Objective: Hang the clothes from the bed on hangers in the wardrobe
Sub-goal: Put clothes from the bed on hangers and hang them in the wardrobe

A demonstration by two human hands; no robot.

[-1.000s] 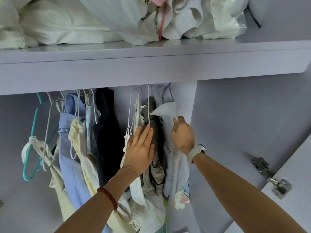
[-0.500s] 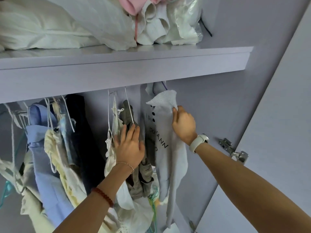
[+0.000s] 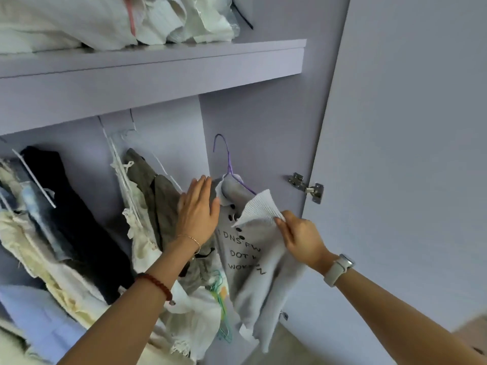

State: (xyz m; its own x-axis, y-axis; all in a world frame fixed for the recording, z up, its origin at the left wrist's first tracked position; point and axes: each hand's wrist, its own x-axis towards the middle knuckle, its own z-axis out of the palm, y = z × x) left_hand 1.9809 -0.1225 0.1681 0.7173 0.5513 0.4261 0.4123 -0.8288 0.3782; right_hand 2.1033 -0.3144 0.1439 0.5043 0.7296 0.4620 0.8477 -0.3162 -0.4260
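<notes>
Purple hanger (image 3: 228, 164) now off rail; right hand (image 3: 300, 238) pinches ribbed collar (image 3: 259, 209).

Two bare forearms, no sleeves visible. Left hand (image 3: 196, 212): thin gold chain bracelet (image 3: 190, 238) at wrist; farther down forearm, nearer camera, dark red round-bead bracelet (image 3: 155, 283) with small pale charm hanging at its right end. Right hand (image 3: 300, 239): smartwatch (image 3: 340, 268) on wrist, pale off-white strap, rounded silver-grey metal case, face turned away and unreadable. No rings discernible on fingers of either hand.
</notes>
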